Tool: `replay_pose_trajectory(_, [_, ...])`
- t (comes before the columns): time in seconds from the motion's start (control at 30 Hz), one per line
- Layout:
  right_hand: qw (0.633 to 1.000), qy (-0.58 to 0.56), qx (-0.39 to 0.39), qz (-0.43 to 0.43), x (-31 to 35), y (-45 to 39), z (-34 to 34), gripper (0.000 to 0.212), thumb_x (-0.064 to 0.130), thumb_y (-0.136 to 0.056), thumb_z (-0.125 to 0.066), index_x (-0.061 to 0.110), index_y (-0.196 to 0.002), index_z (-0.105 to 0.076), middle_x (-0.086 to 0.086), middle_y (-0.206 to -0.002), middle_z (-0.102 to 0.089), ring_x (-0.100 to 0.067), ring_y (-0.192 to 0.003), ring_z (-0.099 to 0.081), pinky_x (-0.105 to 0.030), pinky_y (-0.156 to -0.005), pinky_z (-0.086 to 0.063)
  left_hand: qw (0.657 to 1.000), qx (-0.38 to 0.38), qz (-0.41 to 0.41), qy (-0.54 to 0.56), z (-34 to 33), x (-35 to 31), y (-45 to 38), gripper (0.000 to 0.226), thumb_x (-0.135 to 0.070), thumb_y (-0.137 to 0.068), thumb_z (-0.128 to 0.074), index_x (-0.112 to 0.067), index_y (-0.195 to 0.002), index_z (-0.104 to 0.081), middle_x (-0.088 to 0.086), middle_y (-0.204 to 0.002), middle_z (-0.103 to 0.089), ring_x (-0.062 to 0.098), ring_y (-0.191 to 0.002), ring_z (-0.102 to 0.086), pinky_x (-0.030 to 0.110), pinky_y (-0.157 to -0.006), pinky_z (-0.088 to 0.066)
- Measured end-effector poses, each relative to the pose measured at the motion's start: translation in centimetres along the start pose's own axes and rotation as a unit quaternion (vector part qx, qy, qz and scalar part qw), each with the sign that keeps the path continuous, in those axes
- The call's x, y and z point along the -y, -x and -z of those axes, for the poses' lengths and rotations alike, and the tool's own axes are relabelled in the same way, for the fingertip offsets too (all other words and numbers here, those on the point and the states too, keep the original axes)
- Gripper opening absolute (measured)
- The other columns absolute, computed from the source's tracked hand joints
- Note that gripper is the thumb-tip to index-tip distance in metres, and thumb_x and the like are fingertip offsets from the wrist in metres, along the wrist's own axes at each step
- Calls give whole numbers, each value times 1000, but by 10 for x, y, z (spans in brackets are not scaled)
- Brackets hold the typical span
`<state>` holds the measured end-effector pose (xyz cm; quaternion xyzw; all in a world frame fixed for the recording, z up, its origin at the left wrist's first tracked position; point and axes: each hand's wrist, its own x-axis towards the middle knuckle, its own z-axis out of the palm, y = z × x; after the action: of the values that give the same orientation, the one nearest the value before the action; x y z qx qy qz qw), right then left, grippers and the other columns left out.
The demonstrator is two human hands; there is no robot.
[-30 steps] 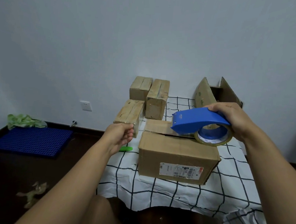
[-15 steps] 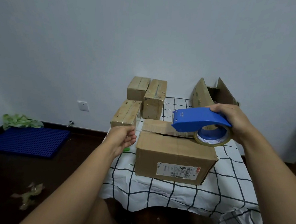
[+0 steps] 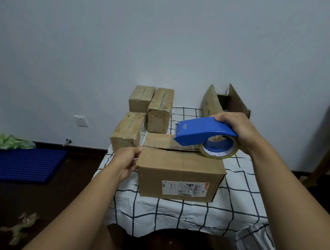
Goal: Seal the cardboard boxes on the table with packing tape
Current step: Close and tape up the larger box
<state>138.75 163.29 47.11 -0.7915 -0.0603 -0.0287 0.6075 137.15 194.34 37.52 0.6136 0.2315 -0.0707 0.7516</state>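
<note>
A counter (image 3: 239, 189) under a white grid-patterned cloth carries a large cardboard box (image 3: 178, 174) near its front edge, top seam still gaping. Three smaller taped boxes (image 3: 159, 111) sit behind it. The right hand (image 3: 237, 129) grips a blue tape dispenser (image 3: 202, 132) over the seam. The left hand (image 3: 128, 161) pinches the tape end against the box's left top corner.

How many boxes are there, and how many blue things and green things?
Boxes: 5: big box, three taped boxes, open box
Blue things: 2: dispenser, mat
Green things: 1: cloth
Total: 8
</note>
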Motion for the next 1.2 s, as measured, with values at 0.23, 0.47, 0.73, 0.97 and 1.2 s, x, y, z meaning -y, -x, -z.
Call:
replay_pose_trajectory(0.23, [1000,12,-14,-7,0,-1,0,21,29,-94,-60,19,-96,-78,0,-83,-74,-11,-73,-66,-24,-66,-50,1000,-5,4,5,1,-2,0,14,-10,-98,-54,-8,-94,-67,4,-77,-66,15,-69,-53,28,-61,-48])
replay_pose_trajectory(0.47, [1000,-3,-11,-1,3,1,-3,22,24,-95,-57,14,-94,-77,2,-76,-72,-6,-65,-65,-15,-56,-50,998,20,8,-64,-3,-3,4,16,-10,-94,-59,-8,-97,-74,5,-82,-74,18,-75,-66,31,-62,-55])
replay_pose_trajectory(0.73, [1000,3,-9,5,3,2,-4,23,24,-97,-56,16,-95,-78,1,-79,-73,-7,-68,-66,-15,-58,-50,993,-14,-6,-116,-5,-5,8,16,-16,-95,-62,-4,-87,-69,9,-76,-69,23,-71,-61,36,-65,-50])
replay_pose_trajectory(0.97, [1000,2,-8,6,2,3,-3,24,25,-96,-56,14,-95,-77,-3,-82,-73,-7,-67,-65,-16,-58,-50,975,-91,-76,-187,-10,-10,10,16,-2,-94,-52,-11,-90,-65,11,-100,-67,25,-92,-61,41,-86,-52])
replay_pose_trajectory(1.2, [1000,-11,-8,5,-2,0,-3,24,25,-96,-57,13,-96,-77,-3,-79,-72,-6,-65,-63,-16,-56,-48,910,-21,-209,-358,-26,-16,35,67,-58,-82,-65,-27,-138,-44,-19,-114,-44,5,-94,-48,25,-69,-43])
